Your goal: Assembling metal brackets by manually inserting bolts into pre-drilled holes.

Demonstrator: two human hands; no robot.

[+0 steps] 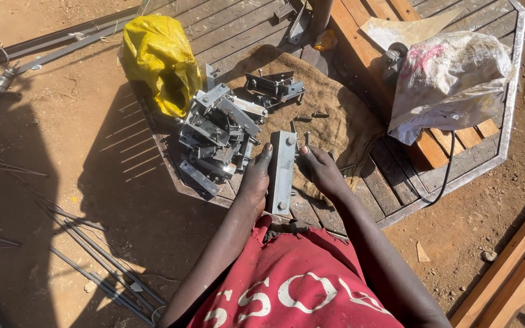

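A long grey metal bracket (282, 172) with bolts at both ends lies on a burlap cloth (335, 115) over a slatted wooden table (451, 170). My left hand (256, 180) grips its left edge, thumb up along the side. On the bracket's right side rests my right hand (321, 170), fingers curled against it. Just left of my left hand is a heap of similar metal brackets (217, 136). A few more brackets (273, 87) lie farther back on the cloth.
A yellow plastic bag (159, 61) sits at the table's left corner and a white sack (448, 82) at its right, with a black cable (446, 170) beneath. Metal rods (101, 267) lie on the dirt at left. Wooden planks (511, 267) lie at lower right.
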